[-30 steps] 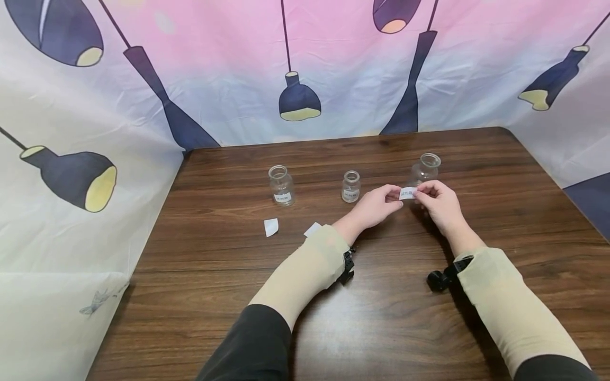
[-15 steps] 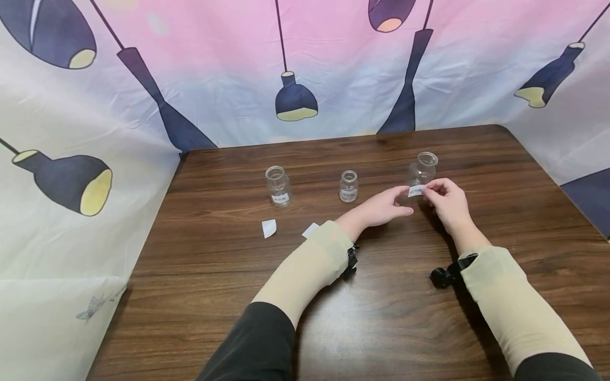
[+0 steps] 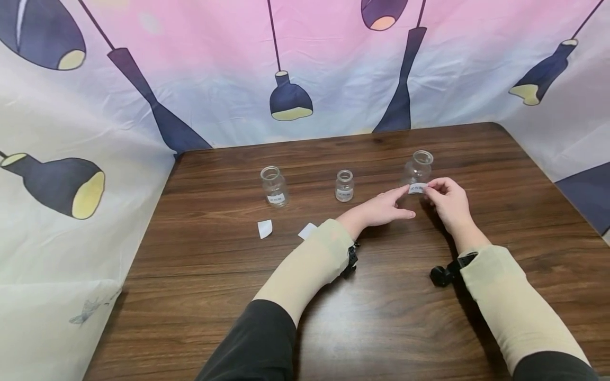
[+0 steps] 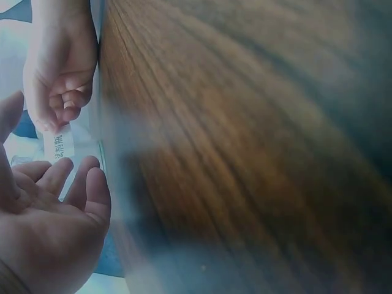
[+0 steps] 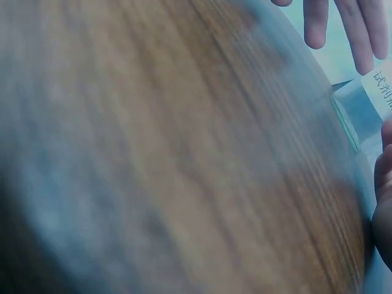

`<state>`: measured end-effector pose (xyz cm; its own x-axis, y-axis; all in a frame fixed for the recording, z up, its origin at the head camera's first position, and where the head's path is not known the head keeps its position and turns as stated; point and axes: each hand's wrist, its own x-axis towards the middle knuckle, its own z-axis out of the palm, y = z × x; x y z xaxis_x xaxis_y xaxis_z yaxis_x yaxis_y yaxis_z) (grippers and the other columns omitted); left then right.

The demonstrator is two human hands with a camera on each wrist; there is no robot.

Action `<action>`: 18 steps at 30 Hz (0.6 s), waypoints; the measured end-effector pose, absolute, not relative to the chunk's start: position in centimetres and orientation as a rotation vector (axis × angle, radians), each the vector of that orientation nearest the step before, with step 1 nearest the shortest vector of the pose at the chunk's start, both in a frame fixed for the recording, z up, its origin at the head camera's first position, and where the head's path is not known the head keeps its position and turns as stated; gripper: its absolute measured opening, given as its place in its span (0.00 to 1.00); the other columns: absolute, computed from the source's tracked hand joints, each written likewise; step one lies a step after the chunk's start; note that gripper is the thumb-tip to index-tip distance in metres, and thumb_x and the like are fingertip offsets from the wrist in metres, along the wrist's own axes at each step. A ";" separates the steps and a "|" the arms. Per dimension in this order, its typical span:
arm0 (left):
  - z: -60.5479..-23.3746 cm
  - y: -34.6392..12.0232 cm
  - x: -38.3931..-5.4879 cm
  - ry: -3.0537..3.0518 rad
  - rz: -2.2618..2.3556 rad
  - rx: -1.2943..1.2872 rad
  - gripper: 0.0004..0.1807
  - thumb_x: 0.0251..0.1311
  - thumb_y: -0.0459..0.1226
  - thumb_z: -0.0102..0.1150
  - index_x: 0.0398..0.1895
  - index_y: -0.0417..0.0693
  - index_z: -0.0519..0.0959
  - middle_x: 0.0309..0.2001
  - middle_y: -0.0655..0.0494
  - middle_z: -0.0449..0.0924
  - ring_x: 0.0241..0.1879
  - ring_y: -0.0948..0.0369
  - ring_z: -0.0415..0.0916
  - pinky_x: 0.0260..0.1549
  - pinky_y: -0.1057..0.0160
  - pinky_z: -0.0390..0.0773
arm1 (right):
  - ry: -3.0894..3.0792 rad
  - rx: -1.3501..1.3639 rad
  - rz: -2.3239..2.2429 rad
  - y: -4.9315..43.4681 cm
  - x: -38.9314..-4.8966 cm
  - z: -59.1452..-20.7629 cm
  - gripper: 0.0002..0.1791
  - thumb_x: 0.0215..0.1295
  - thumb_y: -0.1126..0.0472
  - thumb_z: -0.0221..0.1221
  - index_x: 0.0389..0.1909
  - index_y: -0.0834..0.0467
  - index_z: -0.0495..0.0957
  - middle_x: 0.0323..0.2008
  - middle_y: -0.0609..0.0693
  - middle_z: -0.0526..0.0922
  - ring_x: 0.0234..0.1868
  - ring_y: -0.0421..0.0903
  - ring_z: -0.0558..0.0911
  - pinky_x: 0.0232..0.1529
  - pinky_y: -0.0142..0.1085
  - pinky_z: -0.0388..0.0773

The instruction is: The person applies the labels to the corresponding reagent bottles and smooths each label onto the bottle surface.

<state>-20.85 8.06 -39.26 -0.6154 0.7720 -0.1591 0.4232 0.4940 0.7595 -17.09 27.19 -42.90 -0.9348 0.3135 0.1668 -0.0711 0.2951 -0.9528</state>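
A white printed label (image 3: pixel 418 188) lies against the front of the right-hand glass bottle (image 3: pixel 421 165), low on its side. My right hand (image 3: pixel 448 203) pinches the label's right end between thumb and fingertips. My left hand (image 3: pixel 381 208) reaches to the left end of the label and the bottle, fingers extended and thumb held apart. In the left wrist view, the left fingertips (image 4: pixel 60 168) are beside the label's printed face (image 4: pixel 58 144). From the right wrist view, the label (image 5: pixel 381 89) curves over the clear glass (image 5: pixel 356 113).
Two more clear glass bottles, a wider one (image 3: pixel 274 188) and a small one (image 3: pixel 344 186), stand to the left with labels on their fronts. Two pieces of white paper (image 3: pixel 265 228) lie on the brown wooden table (image 3: pixel 205 254), one partly behind the left sleeve. A printed cloth (image 3: pixel 229 79) hangs behind.
The label has moved right and down onto the right-hand bottle, the right hand still pinching it. The left fingers have let go of its left end and spread. The view has shifted slightly.
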 end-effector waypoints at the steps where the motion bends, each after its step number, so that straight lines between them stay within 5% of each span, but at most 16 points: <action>1: -39.3 8.1 -20.9 2.267 0.941 0.986 0.42 0.62 0.51 0.54 0.75 0.56 0.45 0.71 0.60 0.51 0.59 0.63 0.64 0.57 0.70 0.60 | -2.249 -0.226 1.675 27.2 -17.1 -42.9 0.03 0.63 0.64 0.58 0.32 0.58 0.74 0.20 0.39 0.76 0.21 0.36 0.71 0.18 0.27 0.67; 9: -39.6 8.8 -20.8 2.366 0.845 0.962 0.43 0.63 0.52 0.52 0.74 0.53 0.43 0.73 0.56 0.47 0.70 0.62 0.44 0.66 0.63 0.45 | -2.278 -0.222 1.666 27.4 -17.6 -43.0 0.05 0.63 0.64 0.57 0.34 0.61 0.73 0.21 0.39 0.76 0.22 0.37 0.72 0.19 0.27 0.68; 18: -40.0 9.7 -20.8 2.392 0.817 0.970 0.43 0.63 0.52 0.51 0.74 0.51 0.43 0.73 0.56 0.47 0.70 0.64 0.43 0.67 0.64 0.40 | -2.296 -0.243 1.607 27.7 -17.7 -43.1 0.08 0.63 0.65 0.57 0.37 0.67 0.73 0.21 0.39 0.75 0.22 0.35 0.73 0.21 0.26 0.68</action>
<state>-20.77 9.68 -39.96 -0.6625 0.7305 -0.1657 0.4766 0.5817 0.6591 -17.74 27.67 -43.06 -0.9318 0.3218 0.1677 -0.0474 0.3503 -0.9354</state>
